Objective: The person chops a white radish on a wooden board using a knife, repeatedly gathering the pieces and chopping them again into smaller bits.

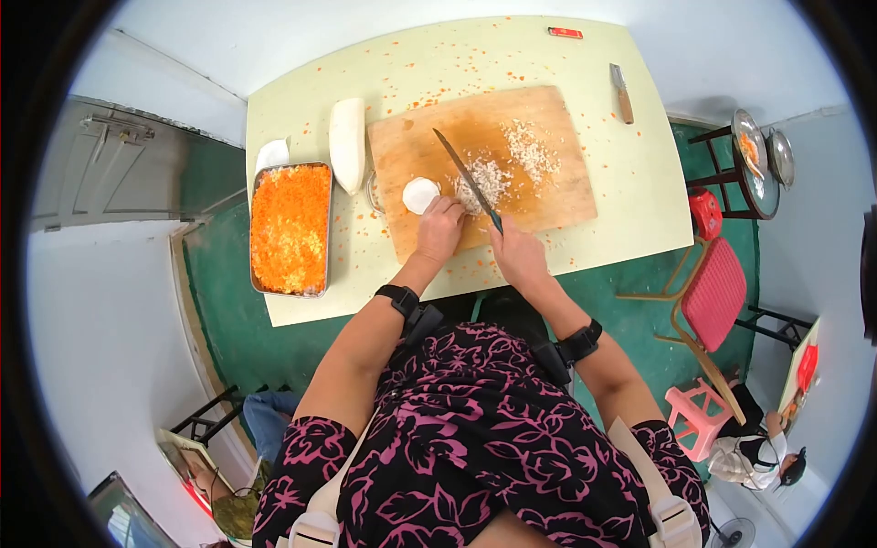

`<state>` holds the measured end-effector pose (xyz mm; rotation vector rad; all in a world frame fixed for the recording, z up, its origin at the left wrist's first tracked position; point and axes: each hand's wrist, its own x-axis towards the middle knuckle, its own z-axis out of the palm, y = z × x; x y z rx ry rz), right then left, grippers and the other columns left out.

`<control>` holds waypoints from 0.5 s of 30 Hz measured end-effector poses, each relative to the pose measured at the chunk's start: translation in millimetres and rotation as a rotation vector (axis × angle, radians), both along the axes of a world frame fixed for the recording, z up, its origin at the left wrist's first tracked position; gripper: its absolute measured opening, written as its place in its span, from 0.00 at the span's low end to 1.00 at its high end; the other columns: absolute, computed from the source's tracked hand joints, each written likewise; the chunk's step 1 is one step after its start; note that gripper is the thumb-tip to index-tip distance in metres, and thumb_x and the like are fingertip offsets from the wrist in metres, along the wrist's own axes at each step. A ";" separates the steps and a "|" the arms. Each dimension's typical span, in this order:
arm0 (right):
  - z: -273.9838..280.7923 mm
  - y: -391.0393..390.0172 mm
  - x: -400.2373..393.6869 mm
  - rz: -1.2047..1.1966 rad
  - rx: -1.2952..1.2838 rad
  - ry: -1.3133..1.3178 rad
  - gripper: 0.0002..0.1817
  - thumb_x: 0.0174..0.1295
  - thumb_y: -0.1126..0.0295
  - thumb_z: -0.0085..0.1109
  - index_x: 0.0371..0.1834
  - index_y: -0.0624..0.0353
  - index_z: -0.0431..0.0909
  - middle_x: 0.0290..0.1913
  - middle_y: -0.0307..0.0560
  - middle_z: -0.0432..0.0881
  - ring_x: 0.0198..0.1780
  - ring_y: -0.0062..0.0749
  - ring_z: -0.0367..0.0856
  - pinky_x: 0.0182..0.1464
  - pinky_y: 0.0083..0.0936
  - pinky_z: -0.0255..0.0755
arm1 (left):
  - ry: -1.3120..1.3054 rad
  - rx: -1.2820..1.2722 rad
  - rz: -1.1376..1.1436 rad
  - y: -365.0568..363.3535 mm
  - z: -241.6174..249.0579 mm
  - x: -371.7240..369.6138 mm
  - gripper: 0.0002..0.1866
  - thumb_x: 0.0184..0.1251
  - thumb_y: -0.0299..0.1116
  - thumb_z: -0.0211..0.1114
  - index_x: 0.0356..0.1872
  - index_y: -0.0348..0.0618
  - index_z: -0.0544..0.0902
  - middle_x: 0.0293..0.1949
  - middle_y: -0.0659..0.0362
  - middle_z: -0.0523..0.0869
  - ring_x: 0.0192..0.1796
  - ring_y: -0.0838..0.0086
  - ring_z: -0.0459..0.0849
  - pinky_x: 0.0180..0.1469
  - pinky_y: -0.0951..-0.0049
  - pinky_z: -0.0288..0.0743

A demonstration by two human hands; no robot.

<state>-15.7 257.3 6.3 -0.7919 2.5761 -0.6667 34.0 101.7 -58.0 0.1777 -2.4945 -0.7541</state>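
Note:
My right hand (519, 254) grips the dark handle of a kitchen knife (464, 172), its blade slanting up and left over the cutting board (397, 137). Finely chopped white bits (490, 181) lie under and beside the blade, with a second pile (532, 153) farther right. The fingers of my left hand (443, 228) are curled together at the board's near edge, by the blade's handle end; whatever is beneath the fingertips is hidden. Just above that hand rests a round white cut piece (420, 194), resembling radish. A large peeled white radish (347, 146) lies left of the board.
A metal tray (290, 294) of chopped orange and yellow food stands at the table's left. A small wooden-handled knife (622, 94) and a red lighter-like item (565, 33) lie at the far right. Orange crumbs dot the table (639, 201). A red chair (722, 292) stands right; other people sit behind.

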 end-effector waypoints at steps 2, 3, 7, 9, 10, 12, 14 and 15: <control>1.3 -0.6 1.5 -0.005 -0.020 0.007 0.15 0.65 0.57 0.45 0.44 0.59 0.67 0.23 0.60 0.78 0.27 0.57 0.78 0.29 0.48 0.70 | 0.000 0.005 0.014 0.6 -2.5 -1.3 0.05 0.45 0.22 0.65 0.25 0.39 0.80 0.30 0.55 0.81 0.35 0.62 0.79 0.38 0.68 0.75; 0.3 -1.1 2.8 -0.008 -0.020 0.010 0.16 0.65 0.58 0.45 0.46 0.59 0.67 0.23 0.60 0.78 0.27 0.57 0.78 0.29 0.48 0.71 | -0.005 0.006 0.025 0.9 -0.5 -1.3 0.05 0.45 0.22 0.66 0.26 0.39 0.80 0.29 0.55 0.81 0.34 0.62 0.79 0.37 0.68 0.75; 3.3 -1.4 3.1 -0.019 -0.105 0.012 0.18 0.66 0.58 0.45 0.53 0.56 0.65 0.23 0.59 0.79 0.26 0.56 0.79 0.29 0.48 0.71 | -0.108 0.077 0.116 2.0 3.1 -0.4 0.04 0.47 0.23 0.67 0.26 0.38 0.81 0.30 0.55 0.82 0.34 0.61 0.80 0.37 0.67 0.76; 8.8 -0.4 3.0 -0.015 -0.140 0.050 0.18 0.66 0.58 0.44 0.53 0.55 0.65 0.23 0.59 0.79 0.26 0.55 0.79 0.29 0.48 0.71 | -0.035 0.030 0.054 0.4 1.5 0.3 0.05 0.47 0.23 0.66 0.26 0.38 0.80 0.28 0.55 0.81 0.35 0.62 0.80 0.38 0.68 0.76; 10.3 0.3 2.7 -0.016 -0.157 0.071 0.18 0.66 0.58 0.44 0.54 0.55 0.65 0.23 0.59 0.79 0.26 0.55 0.79 0.29 0.48 0.71 | 0.003 0.006 0.021 0.0 0.5 -0.1 0.05 0.46 0.23 0.65 0.26 0.38 0.80 0.27 0.55 0.81 0.35 0.62 0.79 0.38 0.68 0.76; 4.8 2.2 4.4 -0.007 -0.103 0.035 0.18 0.66 0.58 0.45 0.55 0.54 0.65 0.23 0.60 0.79 0.27 0.57 0.78 0.29 0.48 0.70 | 0.026 0.002 0.003 0.1 -0.6 -0.7 0.05 0.47 0.23 0.65 0.27 0.37 0.80 0.28 0.55 0.81 0.35 0.62 0.79 0.39 0.68 0.76; -0.1 2.7 4.8 0.007 -0.042 0.001 0.18 0.66 0.58 0.45 0.55 0.53 0.66 0.23 0.60 0.78 0.27 0.57 0.78 0.28 0.47 0.70 | 0.027 -0.007 -0.008 -0.4 -0.9 0.0 0.05 0.47 0.22 0.65 0.26 0.37 0.80 0.29 0.55 0.81 0.35 0.62 0.79 0.39 0.67 0.76; -0.7 2.0 3.6 0.014 -0.008 -0.014 0.18 0.66 0.58 0.45 0.55 0.54 0.66 0.23 0.59 0.78 0.26 0.57 0.78 0.28 0.47 0.70 | 0.016 -0.013 -0.013 -0.6 0.0 -0.1 0.04 0.47 0.22 0.65 0.26 0.37 0.80 0.29 0.55 0.81 0.36 0.62 0.79 0.39 0.67 0.76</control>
